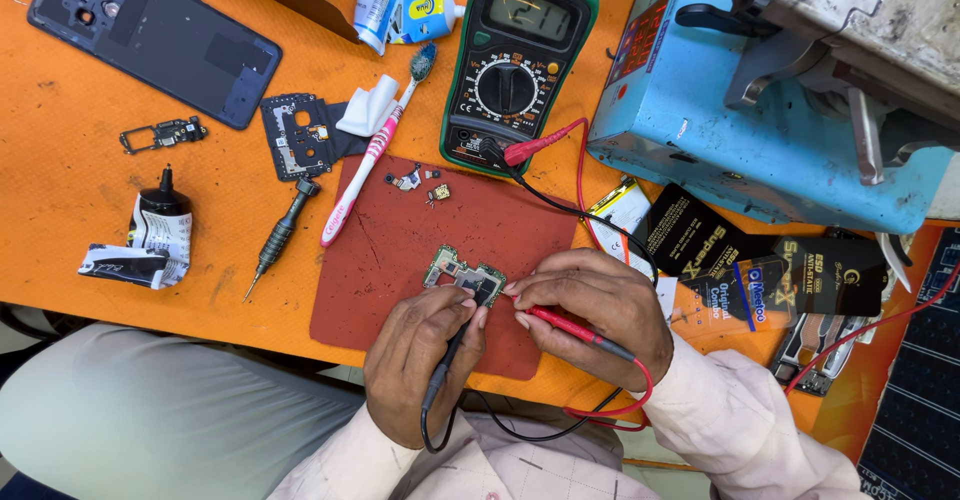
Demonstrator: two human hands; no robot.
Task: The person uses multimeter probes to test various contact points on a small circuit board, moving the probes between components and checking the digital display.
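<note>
A small green circuit board (456, 271) lies on a dark red mat (400, 260). My left hand (415, 360) grips a black test probe (447, 360) with its tip on the board. Held in my right hand (600, 310) is a red test probe (560, 325), whose tip also meets the board. Red and black leads run up to a green multimeter (518, 55) at the top centre.
On the orange table (80, 190) lie a phone back cover (155, 35), a black phone frame part (298, 135), a pink toothbrush (375, 150), a small screwdriver (280, 235), a squeezed black tube (155, 235) and a blue machine (760, 130) at the right.
</note>
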